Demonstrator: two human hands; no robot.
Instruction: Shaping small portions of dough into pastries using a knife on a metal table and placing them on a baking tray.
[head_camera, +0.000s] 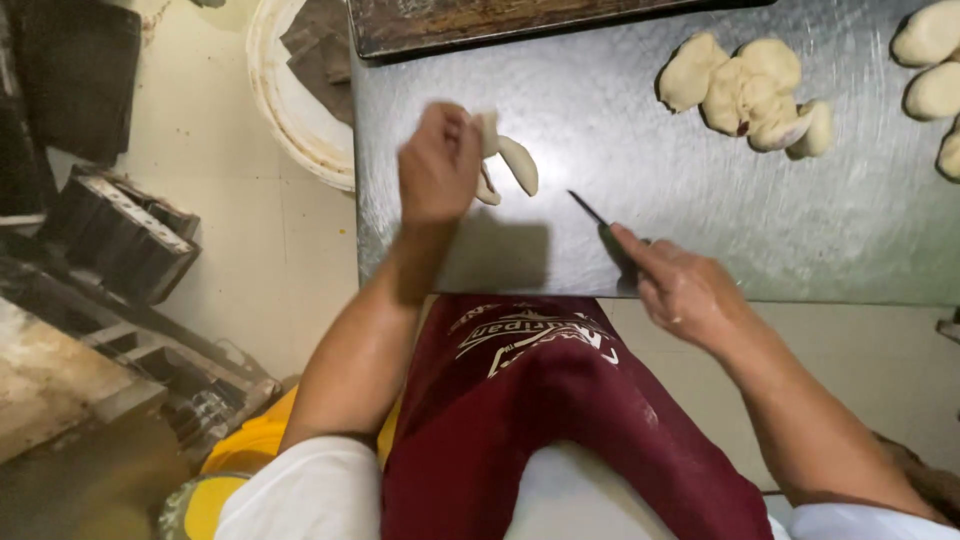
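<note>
Closest to me was the dark red apron (560, 400) with a pale print on it, worn over white sleeves, with something yellow (250, 440) down by the person's left side. Just past that, the right hand (685, 290) rested at the near edge of the steel tabletop (700, 200), fingers closed around the handle of a thin dark blade (592, 212) that angled up and to the left, its tip lying on the metal. The two hands were apart, the blade's tip sitting between them.

A bit farther in and to the left, the left hand (438, 160) was lifted over the tabletop, pinched shut on a small piece of dough (510, 162) that drooped out to the right of the fingers, the loose end down near the steel surface.

Farther back on the right sat a lumpy cluster of dough pieces (750, 90), and at the far right edge a few more dough balls (935, 70). At the very far edge lay a dark wooden board (480, 20).

Off the tabletop on the left, on the floor, was a white bucket (275, 100), and nearer left some dark baking tins (120, 235) stacked on a rough rack.
</note>
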